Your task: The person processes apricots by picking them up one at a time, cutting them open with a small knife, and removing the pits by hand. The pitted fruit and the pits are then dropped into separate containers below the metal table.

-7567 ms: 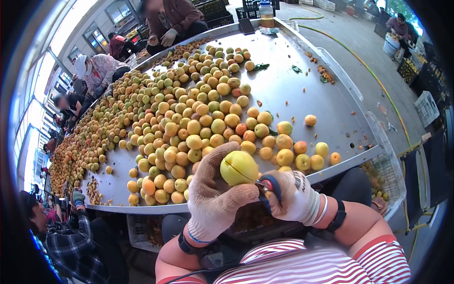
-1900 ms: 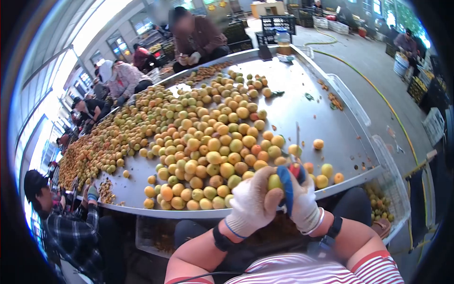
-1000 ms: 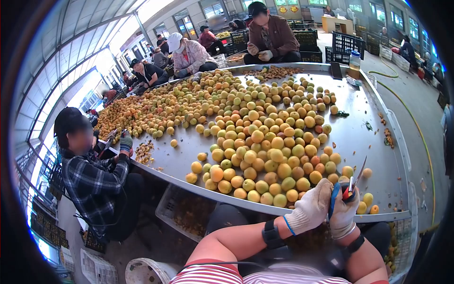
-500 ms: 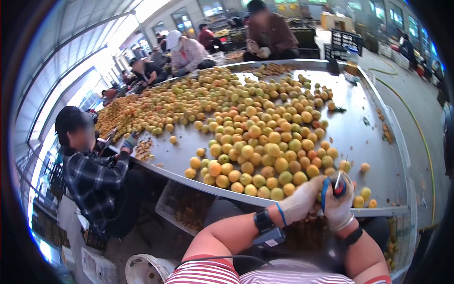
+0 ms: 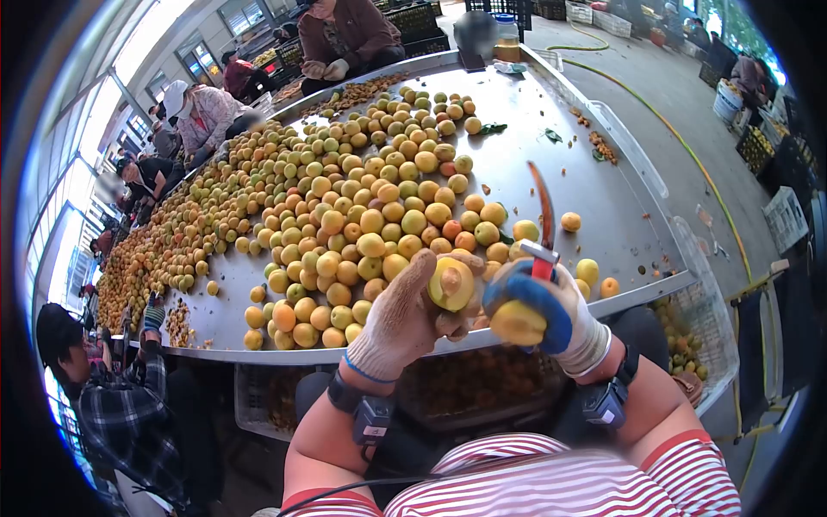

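Gloved in white, my left hand (image 5: 398, 317) grips an apricot half (image 5: 448, 295) with its cut yellow face up and the brown pit seated in it. My right hand (image 5: 581, 334), in a white glove with a blue palm, is closed on a knife (image 5: 542, 258) with a red and silver handle; its thin blade points up and away. Another apricot half (image 5: 519, 324), slightly blurred, sits against the fingers of that same hand. Both hands are just above the table's near edge. Beyond them whole apricots (image 5: 370, 245) lie heaped across the metal table (image 5: 594, 194).
Crates stand under the near edge, one with apricots (image 5: 689, 349) at the right. A person in a plaid shirt (image 5: 129, 409) works at the left. Other people sit along the far side. A jar (image 5: 506, 39) and pit scraps (image 5: 600, 146) lie toward the far right.
My hands have drawn apart, and an apricot now shows in two halves, one in each hand. The view has turned to the right and down.
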A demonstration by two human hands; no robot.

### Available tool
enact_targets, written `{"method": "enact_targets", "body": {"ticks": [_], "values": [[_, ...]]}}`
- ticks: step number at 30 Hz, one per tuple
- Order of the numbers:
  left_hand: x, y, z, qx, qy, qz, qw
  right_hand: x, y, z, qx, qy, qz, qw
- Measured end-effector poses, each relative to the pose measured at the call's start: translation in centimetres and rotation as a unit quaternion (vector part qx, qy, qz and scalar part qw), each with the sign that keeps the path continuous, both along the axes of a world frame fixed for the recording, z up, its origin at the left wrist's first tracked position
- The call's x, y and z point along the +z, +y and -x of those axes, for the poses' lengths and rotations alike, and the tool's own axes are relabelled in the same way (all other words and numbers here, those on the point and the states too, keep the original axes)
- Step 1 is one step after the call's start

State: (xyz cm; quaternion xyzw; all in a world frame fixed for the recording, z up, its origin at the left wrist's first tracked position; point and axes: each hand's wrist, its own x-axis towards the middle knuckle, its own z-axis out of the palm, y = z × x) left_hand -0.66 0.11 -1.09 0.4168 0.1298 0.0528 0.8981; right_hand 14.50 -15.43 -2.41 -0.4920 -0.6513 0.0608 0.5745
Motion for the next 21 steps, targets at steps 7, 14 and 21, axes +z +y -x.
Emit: {"method": "enact_targets", "body": {"ticks": [7, 14, 21], "values": [[1.4, 0.6, 0.4, 0.008, -0.006, -0.084, 0.996, 1.6, -0.6, 0.6, 0.055, 0.259, 0.228, 0.937], [2.8, -1.8, 0.4, -0.090, 0.087, -0.168, 0.978, 2.3, -1.2, -0.8, 0.111, 0.430, -0.031, 0.896], [2.6, -4.2, -0.2, -0.161, 0.107, -0.094, 0.977, 3.6, -2.0, -0.3, 0.143, 0.493, -0.001, 0.858]]}}
